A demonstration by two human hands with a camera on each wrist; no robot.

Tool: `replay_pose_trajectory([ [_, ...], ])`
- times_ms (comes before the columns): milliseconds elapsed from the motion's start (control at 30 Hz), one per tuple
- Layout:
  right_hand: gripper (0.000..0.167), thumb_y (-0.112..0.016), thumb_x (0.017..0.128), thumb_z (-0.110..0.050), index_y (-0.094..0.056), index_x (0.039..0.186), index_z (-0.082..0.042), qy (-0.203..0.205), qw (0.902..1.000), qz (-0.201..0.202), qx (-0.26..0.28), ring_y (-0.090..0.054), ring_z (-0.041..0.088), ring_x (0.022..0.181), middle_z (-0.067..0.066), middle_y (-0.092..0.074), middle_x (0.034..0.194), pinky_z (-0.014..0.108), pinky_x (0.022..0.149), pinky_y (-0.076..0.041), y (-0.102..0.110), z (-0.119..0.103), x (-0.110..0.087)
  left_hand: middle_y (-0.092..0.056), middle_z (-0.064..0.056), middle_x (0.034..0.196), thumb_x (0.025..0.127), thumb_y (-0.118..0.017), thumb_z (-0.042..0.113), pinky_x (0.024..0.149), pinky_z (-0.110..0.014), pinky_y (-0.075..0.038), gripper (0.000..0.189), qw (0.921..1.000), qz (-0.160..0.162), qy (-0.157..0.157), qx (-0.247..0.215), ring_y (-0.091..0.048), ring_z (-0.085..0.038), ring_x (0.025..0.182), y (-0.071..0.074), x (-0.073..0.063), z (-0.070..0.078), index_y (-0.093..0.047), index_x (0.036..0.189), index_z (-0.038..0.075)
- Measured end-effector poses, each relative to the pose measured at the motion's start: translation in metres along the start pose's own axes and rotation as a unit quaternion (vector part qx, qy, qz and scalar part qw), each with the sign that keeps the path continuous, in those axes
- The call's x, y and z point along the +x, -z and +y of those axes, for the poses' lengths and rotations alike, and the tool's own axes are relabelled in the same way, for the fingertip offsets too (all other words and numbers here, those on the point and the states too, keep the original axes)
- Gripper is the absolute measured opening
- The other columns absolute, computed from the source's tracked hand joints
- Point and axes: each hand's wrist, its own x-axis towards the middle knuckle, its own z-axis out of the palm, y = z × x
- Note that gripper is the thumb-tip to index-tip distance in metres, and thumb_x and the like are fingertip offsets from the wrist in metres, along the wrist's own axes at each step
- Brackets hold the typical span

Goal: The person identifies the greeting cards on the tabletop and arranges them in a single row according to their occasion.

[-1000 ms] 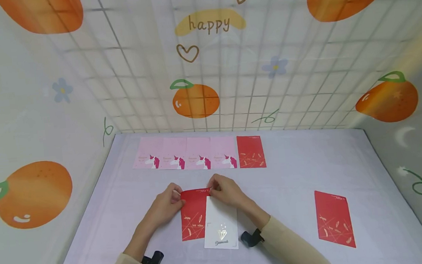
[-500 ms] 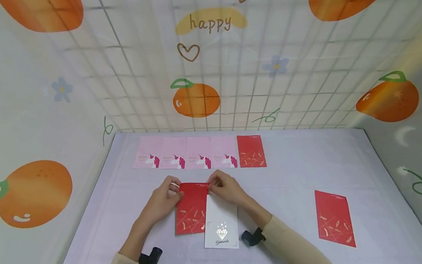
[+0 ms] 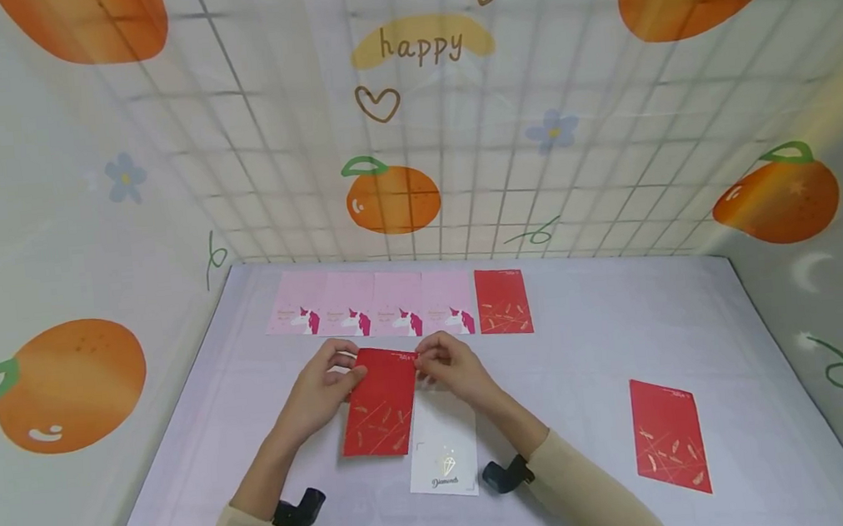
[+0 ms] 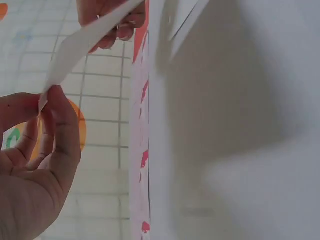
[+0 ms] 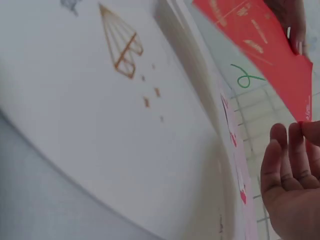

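Note:
A red card with gold feather prints [image 3: 381, 404] is held up off the table between both hands. My left hand [image 3: 322, 393] pinches its upper left corner between thumb and fingers. At the upper right corner, my right hand [image 3: 455, 367] pinches the edge with its fingertips. The card's pale back [image 4: 75, 47] shows in the left wrist view, its printed red face [image 5: 260, 40] in the right wrist view. Partly under the right hand lies a white card with a gold diamond and the word Diamonds [image 3: 444, 449], flat on the table.
Along the back of the white-covered table [image 3: 570, 417] lies a row of several pink unicorn cards [image 3: 395, 303], ending in a red card [image 3: 503, 302]. Another red card [image 3: 670, 436] lies apart at the right. Patterned curtains with a wire grid [image 3: 458, 168] stand behind.
Both hands have moved away from me with the red card, lifting it off the table beside the white card. The white card and the row have stayed put.

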Motion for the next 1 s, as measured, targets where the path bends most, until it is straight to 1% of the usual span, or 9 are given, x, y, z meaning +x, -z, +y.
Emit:
replay_pose_trajectory([
  [100,0.029,-0.069,0.096,-0.019,-0.057,0.120,-0.008,0.004,1.0000,0.003,0.008,-0.070,0.031,0.090,0.010,-0.070,0.102,0.045,0.082,-0.058,0.000,-0.002,-0.003,-0.060,-0.015,0.112,0.095,-0.070,0.016,0.071,-0.036,-0.060,0.037,0.9992,-0.002,0.015,-0.037,-0.070,-0.025,0.086,0.001,0.001,-0.001,-0.052,0.127,0.011],
  [200,0.031,-0.069,0.096,-0.021,-0.057,0.123,-0.011,0.005,0.9999,0.003,0.013,-0.070,0.029,0.089,0.009,-0.070,0.103,0.041,0.081,-0.058,0.000,-0.005,-0.006,-0.060,-0.017,0.112,0.095,-0.070,0.016,0.072,-0.038,-0.060,0.039,0.9975,-0.003,0.021,-0.068,-0.071,-0.027,0.086,0.000,0.001,-0.001,-0.051,0.127,0.008],
  [333,0.034,-0.070,0.095,-0.021,-0.056,0.125,-0.011,0.007,0.9998,0.008,0.016,-0.071,0.028,0.087,0.010,-0.070,0.103,0.039,0.079,-0.059,0.000,-0.008,-0.013,-0.060,-0.018,0.112,0.095,-0.071,0.018,0.073,-0.041,-0.060,0.040,0.9945,0.003,0.028,-0.100,-0.071,-0.028,0.089,-0.003,0.001,-0.004,-0.049,0.128,0.009],
  [533,0.036,-0.070,0.095,-0.022,-0.055,0.125,-0.010,0.013,0.9996,0.006,0.024,-0.071,0.030,0.085,0.011,-0.070,0.103,0.043,0.078,-0.059,-0.001,-0.009,-0.023,-0.059,-0.018,0.114,0.095,-0.071,0.019,0.074,-0.037,-0.060,0.043,0.9904,0.016,0.043,-0.130,-0.070,-0.028,0.094,-0.011,0.001,-0.009,-0.047,0.129,0.009],
  [700,0.037,-0.071,0.093,-0.023,-0.055,0.124,-0.011,0.010,0.9998,0.011,0.015,-0.071,0.030,0.083,0.010,-0.070,0.101,0.040,0.075,-0.059,-0.001,-0.010,-0.031,-0.058,-0.019,0.115,0.095,-0.070,0.020,0.074,-0.037,-0.060,0.044,0.9854,0.028,0.052,-0.160,-0.069,-0.029,0.094,-0.015,0.002,-0.009,-0.047,0.131,0.010],
  [833,0.037,-0.072,0.093,-0.022,-0.056,0.124,-0.011,0.002,0.9998,0.014,0.011,-0.070,0.031,0.081,0.010,-0.069,0.099,0.041,0.075,-0.059,-0.001,-0.010,-0.038,-0.057,-0.019,0.116,0.097,-0.067,0.018,0.075,-0.037,-0.060,0.042,0.9813,0.043,0.051,-0.181,-0.068,-0.030,0.096,-0.017,0.003,-0.009,-0.046,0.132,0.010],
  [933,0.037,-0.072,0.093,-0.021,-0.056,0.125,-0.011,-0.008,0.9998,0.011,0.014,-0.070,0.030,0.080,0.011,-0.069,0.100,0.045,0.077,-0.059,-0.001,-0.009,-0.043,-0.057,-0.019,0.118,0.098,-0.065,0.015,0.075,-0.038,-0.060,0.040,0.9790,0.056,0.043,-0.191,-0.067,-0.030,0.098,-0.018,0.004,-0.010,-0.044,0.131,0.009],
  [1000,0.036,-0.070,0.094,-0.016,-0.055,0.126,-0.008,-0.015,0.9997,0.013,0.012,-0.070,0.031,0.080,0.013,-0.068,0.101,0.050,0.079,-0.058,-0.002,-0.009,-0.045,-0.057,-0.019,0.118,0.098,-0.065,0.014,0.075,-0.038,-0.060,0.039,0.9773,0.064,0.038,-0.198,-0.067,-0.030,0.099,-0.019,0.005,-0.010,-0.044,0.131,0.009],
])
